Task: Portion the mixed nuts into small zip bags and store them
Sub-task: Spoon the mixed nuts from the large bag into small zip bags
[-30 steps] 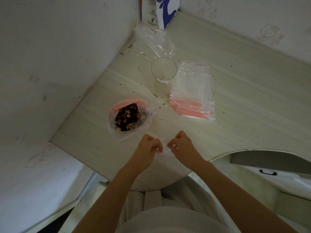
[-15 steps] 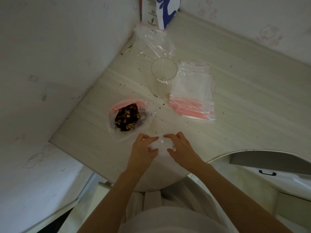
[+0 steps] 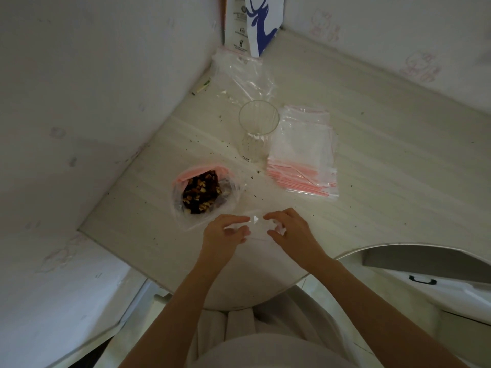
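Pale desktop (image 3: 372, 181) is bearing it all: left hand (image 3: 223, 236) and right hand (image 3: 292, 229) are pinching a small zip bag (image 3: 256, 227) between them, while the open bag of mixed nuts (image 3: 202, 193) is sitting just beyond, nearer the left hand.

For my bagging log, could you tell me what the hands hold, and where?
One small clear zip bag: the left hand pinches its left edge, the right hand its right edge.
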